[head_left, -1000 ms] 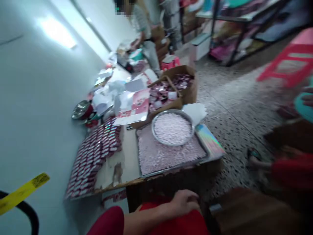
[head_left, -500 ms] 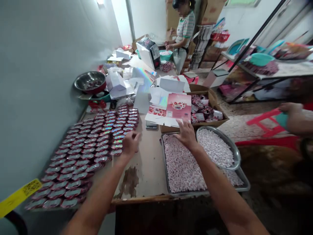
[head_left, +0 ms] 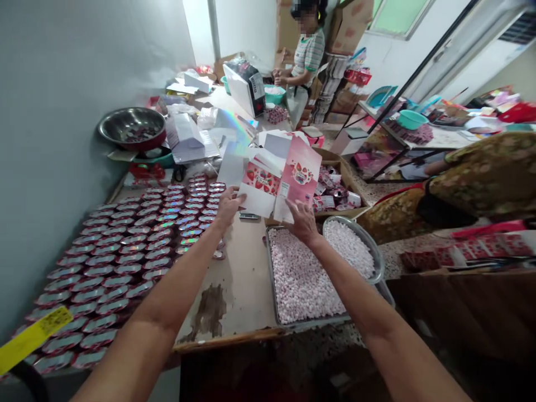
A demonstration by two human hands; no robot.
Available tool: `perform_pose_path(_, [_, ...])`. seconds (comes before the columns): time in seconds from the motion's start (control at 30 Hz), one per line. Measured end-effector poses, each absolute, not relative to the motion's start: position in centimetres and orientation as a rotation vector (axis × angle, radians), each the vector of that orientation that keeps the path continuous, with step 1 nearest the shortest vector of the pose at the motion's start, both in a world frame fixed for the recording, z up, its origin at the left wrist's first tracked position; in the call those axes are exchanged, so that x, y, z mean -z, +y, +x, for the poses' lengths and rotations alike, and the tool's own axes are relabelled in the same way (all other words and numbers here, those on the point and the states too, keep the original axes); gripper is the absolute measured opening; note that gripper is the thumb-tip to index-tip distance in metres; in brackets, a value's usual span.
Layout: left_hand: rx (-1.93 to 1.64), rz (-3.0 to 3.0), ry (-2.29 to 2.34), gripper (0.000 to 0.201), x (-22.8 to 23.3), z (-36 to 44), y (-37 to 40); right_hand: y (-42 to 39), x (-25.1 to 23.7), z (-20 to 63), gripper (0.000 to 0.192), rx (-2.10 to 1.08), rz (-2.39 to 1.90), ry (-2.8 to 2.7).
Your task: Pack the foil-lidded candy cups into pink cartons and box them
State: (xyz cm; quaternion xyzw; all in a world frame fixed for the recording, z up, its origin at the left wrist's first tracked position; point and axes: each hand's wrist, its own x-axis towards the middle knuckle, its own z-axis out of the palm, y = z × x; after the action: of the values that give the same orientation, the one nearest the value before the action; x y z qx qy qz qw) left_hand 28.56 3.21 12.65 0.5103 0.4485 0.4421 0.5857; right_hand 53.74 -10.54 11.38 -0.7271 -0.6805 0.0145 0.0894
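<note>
The left hand (head_left: 228,205) pinches the lower left edge of a flat pink strawberry-printed carton (head_left: 280,181); the right hand (head_left: 302,221) grips its lower right edge, so the carton is lifted, tilted, above the table's far middle; just beneath the right hand lies a metal tray (head_left: 272,290) of pale pink candies, a round steel bowl (head_left: 379,262) of the same resting on it; rows of foil-lidded cups (head_left: 125,257) spread to the left; a cardboard box (head_left: 339,167) of wrapped packets sits behind the carton.

We had one head-worn camera, looking forward and down along a worktable (head_left: 247,279) set against a wall, close over our outstretched arms, with the room's far end visible beyond.
</note>
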Motion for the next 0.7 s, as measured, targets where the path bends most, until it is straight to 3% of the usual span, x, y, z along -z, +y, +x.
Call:
perform_pose_path(0.13, [-1.145,1.247,1.102,0.037,-15.1,27.5,2.7,-8.2,-17.2,54.1,0.139,0.061,-1.753,-2.205])
perform_pose_path(0.3, [-1.306,1.357,1.098,0.026,-19.8,28.9,4.9,-1.1,-25.6,55.4,0.160,-0.057,-1.495,-2.334])
perform_pose_path(0.43, [-1.443,1.459,1.171,0.030,-23.5,29.8,7.7,2.3,-29.4,58.1,0.148,-0.254,-1.421,-2.400])
perform_pose_path(0.53, [-1.591,1.711,1.249,0.021,-25.5,30.4,9.4,2.3,-30.5,59.5,0.127,-0.289,-1.390,-2.303])
perform_pose_path(0.63, [-1.671,1.902,1.259,0.011,-27.0,31.8,10.2,1.5,-31.0,58.9,0.095,-0.191,-1.422,-2.139])
perform_pose_path(0.7, [-1.662,1.938,1.215,0.007,-28.3,32.8,9.9,0.9,-31.6,57.5,0.087,-0.036,-1.409,-2.083])
